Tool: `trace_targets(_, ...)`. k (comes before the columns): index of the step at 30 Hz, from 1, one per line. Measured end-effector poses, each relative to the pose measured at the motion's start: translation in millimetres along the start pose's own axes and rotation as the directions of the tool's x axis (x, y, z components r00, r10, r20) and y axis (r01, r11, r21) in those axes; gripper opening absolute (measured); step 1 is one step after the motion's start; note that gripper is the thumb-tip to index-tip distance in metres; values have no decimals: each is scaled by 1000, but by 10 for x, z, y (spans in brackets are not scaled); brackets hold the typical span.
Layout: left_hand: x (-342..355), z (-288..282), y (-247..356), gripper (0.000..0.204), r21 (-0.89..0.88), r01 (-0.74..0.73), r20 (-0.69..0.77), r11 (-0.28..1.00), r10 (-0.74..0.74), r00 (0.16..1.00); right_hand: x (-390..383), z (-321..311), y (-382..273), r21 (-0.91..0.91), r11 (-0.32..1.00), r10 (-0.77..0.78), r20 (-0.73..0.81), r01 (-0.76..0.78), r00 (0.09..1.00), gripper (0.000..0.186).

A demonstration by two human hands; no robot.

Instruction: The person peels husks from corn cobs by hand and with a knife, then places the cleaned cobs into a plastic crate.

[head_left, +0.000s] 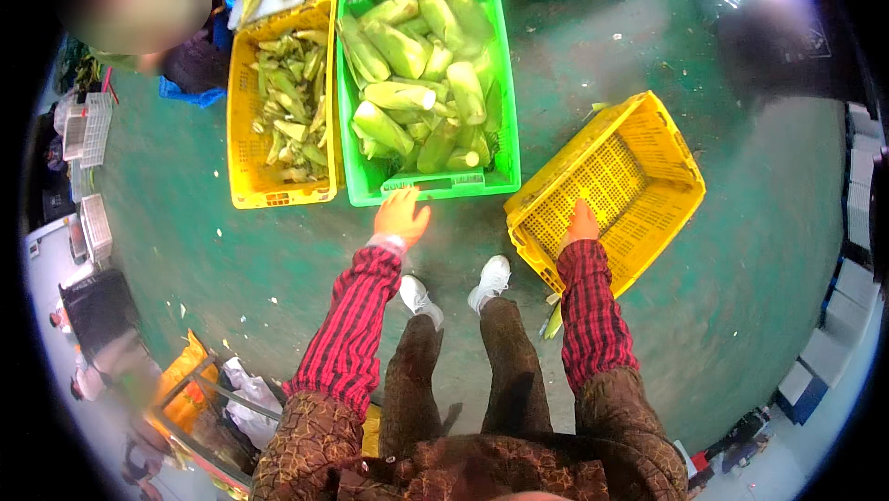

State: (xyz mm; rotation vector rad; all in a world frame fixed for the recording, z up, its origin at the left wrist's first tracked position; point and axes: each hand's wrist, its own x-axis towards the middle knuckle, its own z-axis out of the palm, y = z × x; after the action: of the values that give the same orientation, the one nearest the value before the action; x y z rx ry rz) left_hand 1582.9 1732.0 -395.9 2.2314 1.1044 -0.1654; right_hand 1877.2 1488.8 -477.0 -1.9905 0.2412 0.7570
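Green plastic crate (483, 188) of corn ears (396, 49) sits upper centre; our left hand (401, 218), splayed, nears its lower edge. Our right hand (582, 223) overlaps a yellow crate (659, 214), centre right; whether it grips, we can't tell.

Plastic crates (486, 188) on green floor (278, 256)

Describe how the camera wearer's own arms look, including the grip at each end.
The forearms wear red-and-black patterned coverings, gathered at the upper end. Above them are dark brown sleeves with a lighter, crackle-like pattern. A pale cuff shows at the left wrist. The left grip and right grip are bare hands, ungloved.
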Motion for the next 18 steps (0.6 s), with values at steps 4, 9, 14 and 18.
trace_targets(4, 499, 450, -260, 66, 201, -4, 42, 979, -5, 999, 235, 314, 189, -141, 989, -54, -55, 46, 997, 54)
trace_targets(9, 644, 807, -554, 73, 196, -57, 23, 979, 53, 998, 729, 538, 66, 321, 945, 66, -17, -57, 998, 74)
trace_targets(14, 621, 752, -549, 71, 168, -142, -44, 975, 152, 987, 973, 1041, -565, 654, 739, -15, 253, -160, 967, 66)
trace_targets(18, 620, 782, -621, 72, 192, -144, -49, 971, 156, 986, 878, 1337, -682, 464, 884, 68, -7, -57, 998, 68)
